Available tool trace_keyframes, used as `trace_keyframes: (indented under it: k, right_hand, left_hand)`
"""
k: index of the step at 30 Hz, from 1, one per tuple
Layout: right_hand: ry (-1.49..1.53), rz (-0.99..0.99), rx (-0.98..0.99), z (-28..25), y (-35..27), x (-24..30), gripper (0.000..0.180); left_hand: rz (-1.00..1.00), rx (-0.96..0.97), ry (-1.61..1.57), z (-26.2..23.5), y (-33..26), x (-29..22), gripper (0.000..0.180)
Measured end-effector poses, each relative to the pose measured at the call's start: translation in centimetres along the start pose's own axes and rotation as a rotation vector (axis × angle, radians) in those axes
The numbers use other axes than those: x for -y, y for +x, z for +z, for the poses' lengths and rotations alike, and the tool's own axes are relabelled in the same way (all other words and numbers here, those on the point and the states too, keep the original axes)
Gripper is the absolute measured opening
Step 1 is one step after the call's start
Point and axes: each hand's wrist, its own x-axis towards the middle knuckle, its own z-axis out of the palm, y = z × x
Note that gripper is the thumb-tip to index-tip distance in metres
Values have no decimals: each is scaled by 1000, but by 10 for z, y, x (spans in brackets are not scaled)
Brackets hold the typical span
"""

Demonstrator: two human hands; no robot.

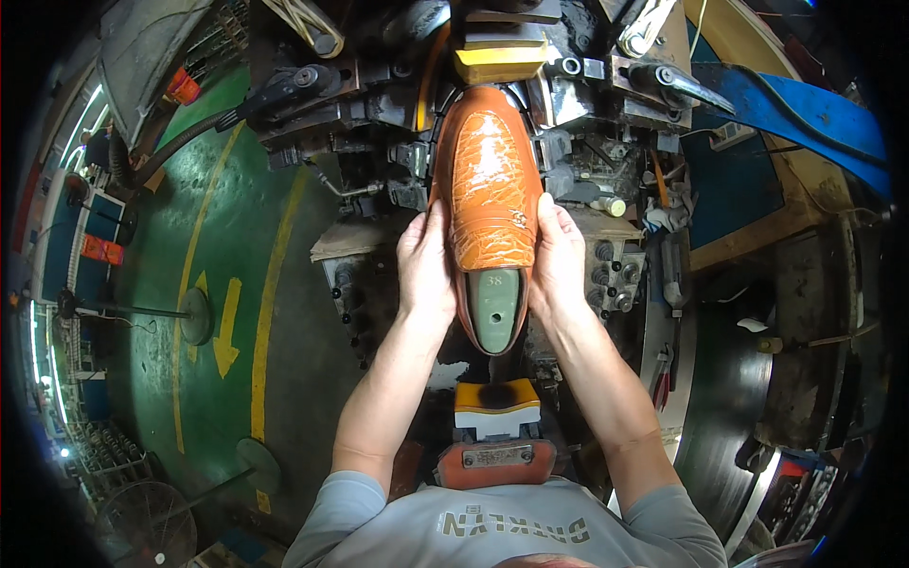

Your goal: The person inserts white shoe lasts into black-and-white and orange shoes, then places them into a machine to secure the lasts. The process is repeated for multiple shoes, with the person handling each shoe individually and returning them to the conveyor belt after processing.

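An orange leather shoe upper [488, 185] with a crinkled plastic wrap over its front sits on a grey-green last [496, 308], toe pointing away from me into a dark metal machine [398, 104]. My left hand [425, 265] presses flat against the shoe's left side. On the other side, my right hand [557, 256] grips it the same way. Both hands hold the shoe between them at its middle. A yellow pad [500, 62] sits just beyond the toe.
An orange and yellow padded support [496, 431] stands below the shoe, close to my body. The green floor [227, 265] with yellow lines and an arrow lies left. A blue panel [805, 104] and a round metal disc [720, 417] are on the right.
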Motion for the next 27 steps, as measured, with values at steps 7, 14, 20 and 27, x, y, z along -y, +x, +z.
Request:
trace_keyframes:
  k: [7,14,20,27]
  right_hand:
    - [-13,1,7,-1,2,2,28]
    - [-20,-8,2,-4,4,-2,29]
    - [-22,-35,42,-7,5,-4,28]
    - [63,25,59,-3,4,-6,26]
  left_hand:
    - [3,34,-29,2,-3,1,25]
    - [-7,2,-37,2,-3,0,24]
    - [-41,-40,-29,1,0,1,25]
    - [-81,-51,-57,5,-2,-8,27]
